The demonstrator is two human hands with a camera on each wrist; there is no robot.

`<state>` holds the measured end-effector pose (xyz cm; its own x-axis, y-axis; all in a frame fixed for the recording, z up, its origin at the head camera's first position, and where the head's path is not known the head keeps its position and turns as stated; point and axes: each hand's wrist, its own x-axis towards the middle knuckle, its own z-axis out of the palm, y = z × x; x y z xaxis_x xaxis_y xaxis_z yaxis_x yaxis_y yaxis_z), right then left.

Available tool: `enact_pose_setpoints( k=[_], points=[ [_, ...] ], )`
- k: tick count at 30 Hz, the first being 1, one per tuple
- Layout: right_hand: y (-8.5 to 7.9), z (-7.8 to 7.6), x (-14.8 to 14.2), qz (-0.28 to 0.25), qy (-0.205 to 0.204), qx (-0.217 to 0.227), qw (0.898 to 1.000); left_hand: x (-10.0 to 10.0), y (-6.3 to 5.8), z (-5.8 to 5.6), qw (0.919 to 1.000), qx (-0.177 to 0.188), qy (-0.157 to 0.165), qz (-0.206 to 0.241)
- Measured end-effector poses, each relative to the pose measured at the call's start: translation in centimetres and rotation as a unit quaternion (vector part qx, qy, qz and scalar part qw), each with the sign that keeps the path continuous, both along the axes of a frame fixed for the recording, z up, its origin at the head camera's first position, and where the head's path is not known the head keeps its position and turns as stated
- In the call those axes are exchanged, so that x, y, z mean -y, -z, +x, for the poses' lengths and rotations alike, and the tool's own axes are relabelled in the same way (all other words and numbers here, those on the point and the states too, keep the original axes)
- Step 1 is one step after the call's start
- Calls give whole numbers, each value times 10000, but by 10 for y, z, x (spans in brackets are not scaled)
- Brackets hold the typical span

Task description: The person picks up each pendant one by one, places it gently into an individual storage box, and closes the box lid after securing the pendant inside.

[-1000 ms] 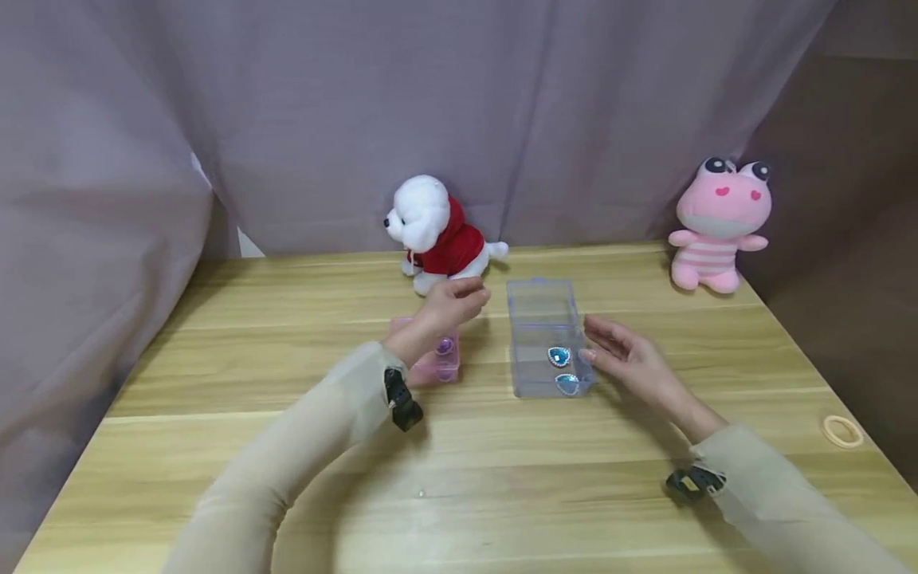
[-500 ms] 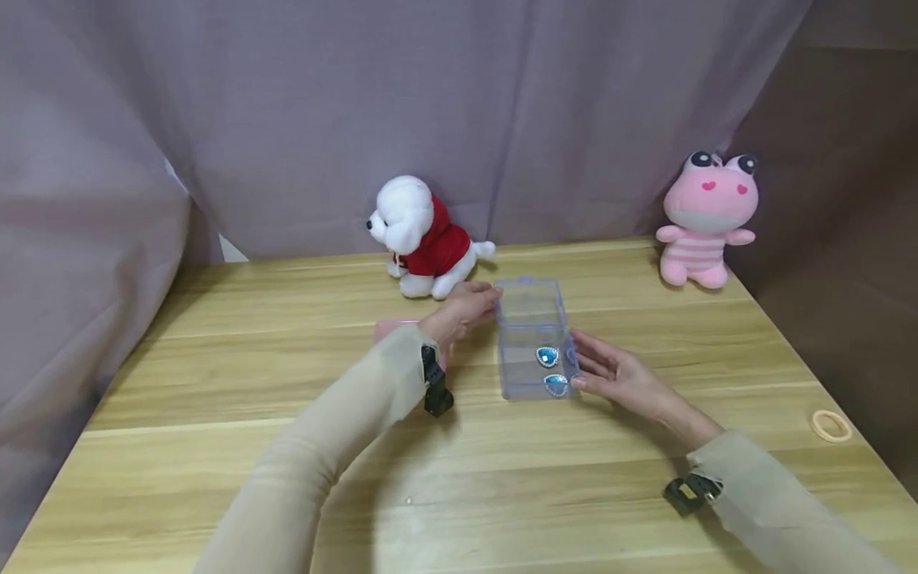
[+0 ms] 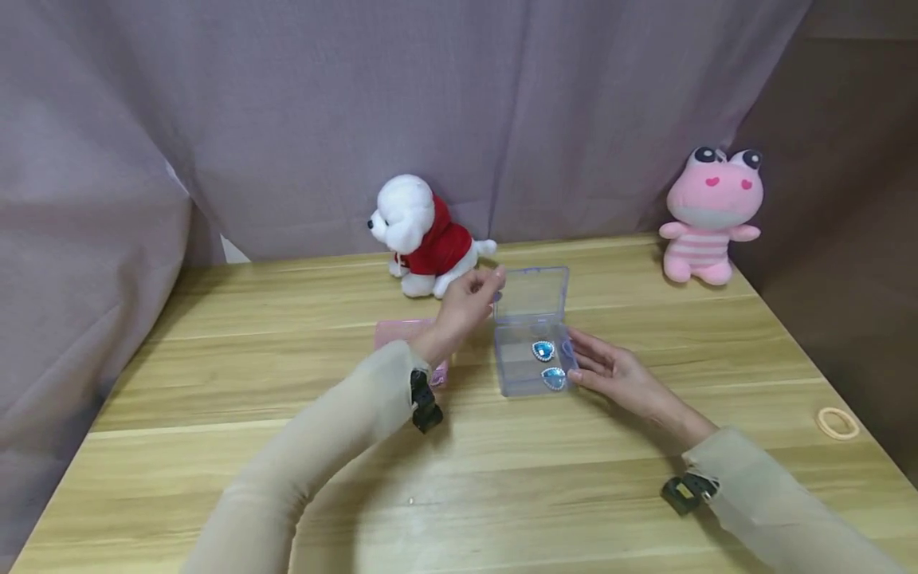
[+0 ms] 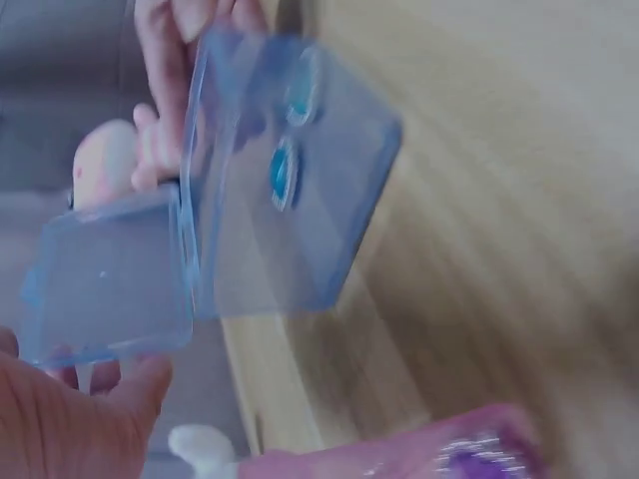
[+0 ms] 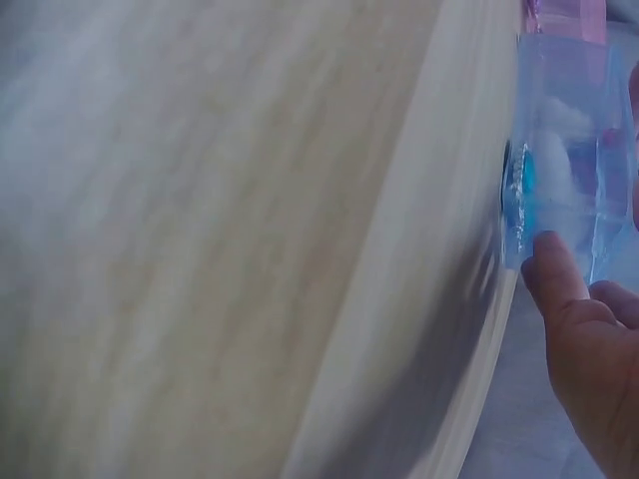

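A clear bluish plastic box (image 3: 516, 387) stands on the table with its hinged lid (image 3: 534, 288) raised. Inside lie two blue heart-shaped gems (image 3: 543, 351) with sparkling edges. My left hand (image 3: 462, 311) pinches the left edge of the lid; the left wrist view shows thumb and fingertips right at that edge. At the box's right wall, my right hand (image 3: 624, 383) holds the side, thumb near the front corner and fingers farther back. Partly hidden under my left wrist is a pink box (image 3: 398, 328); a purple gem (image 4: 484, 464) shows on it in the left wrist view.
A white plush dog (image 3: 409, 215) in a red hoodie sits behind my left hand. The pink plush frog (image 3: 713, 215) sits at the back right corner. A beige ring (image 3: 837, 424) lies near the right table edge, and a grey curtain (image 3: 344, 119) hangs behind.
My left hand has moved right from above the pink box to the lid's left edge, and the lid has tilted further up. My right hand has come up against the box's right side.
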<state>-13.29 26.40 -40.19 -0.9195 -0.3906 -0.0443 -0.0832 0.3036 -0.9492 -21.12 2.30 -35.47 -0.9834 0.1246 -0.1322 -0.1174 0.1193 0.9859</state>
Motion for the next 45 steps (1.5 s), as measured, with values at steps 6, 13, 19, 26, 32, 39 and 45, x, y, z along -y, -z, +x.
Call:
enact_pose_setpoints(
  k=[6, 13, 19, 26, 32, 39, 45],
  points=[
    [0, -2, 4, -66, 163, 80, 9998, 9, 1, 34, 9977, -446, 284, -420],
    [1, -1, 10, -28, 582, 243, 9980, 13, 17, 59, 9967, -174, 783, -85],
    [3, 1, 11, -765, 555, 379, 9948, 9, 30, 68, 9968, -25, 746, 274],
    [4, 1, 13, -1160, 583, 465, 9904, 8, 38, 70, 9968, -283, 711, 241],
    [3, -1, 16, -825, 688, 350, 9936, 10, 40, 73, 9960, -499, 681, -297],
    [3, -3, 17, -572, 634, 190, 9962, 10, 43, 75, 9939, -632, 619, -661],
    [4, -2, 19, -448, 647, -17, 9969, 9, 46, 77, 9934, -754, 527, -684]
  ],
)
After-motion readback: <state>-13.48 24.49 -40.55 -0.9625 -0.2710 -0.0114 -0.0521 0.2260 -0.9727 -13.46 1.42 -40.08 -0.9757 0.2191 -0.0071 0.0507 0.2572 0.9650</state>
